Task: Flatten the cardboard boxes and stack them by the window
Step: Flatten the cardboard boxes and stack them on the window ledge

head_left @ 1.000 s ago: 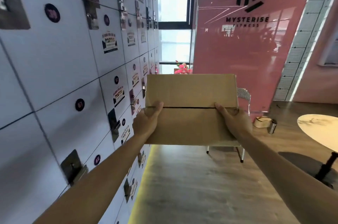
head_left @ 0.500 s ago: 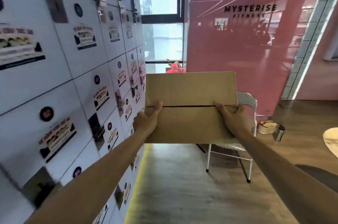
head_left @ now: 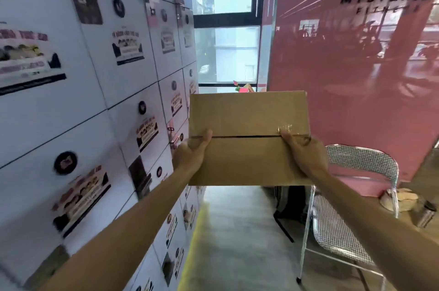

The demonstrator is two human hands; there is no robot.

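One cardboard box [head_left: 249, 136] in frame, held out at arm's length, top seam (a thin slit across the middle) facing the camera. Two hands on it. Left hand [head_left: 190, 156] grips the box's left edge, thumb curled over onto the top beside the seam, other fingers hidden behind the side. Right hand [head_left: 304, 155] grips the box's right edge the same way, thumb laid on top at the seam. One window [head_left: 225, 27] straight beyond the box, one locker wall [head_left: 95, 100] left of the box, one pink panel [head_left: 356, 77] right of it, one mesh metal chair [head_left: 351, 207] below-right of the box, with a dark bag [head_left: 291, 203] below the box beside the chair. Versus half a second ago: same grip, window and chair loom larger and nearer, pink panel logo mostly cropped out.
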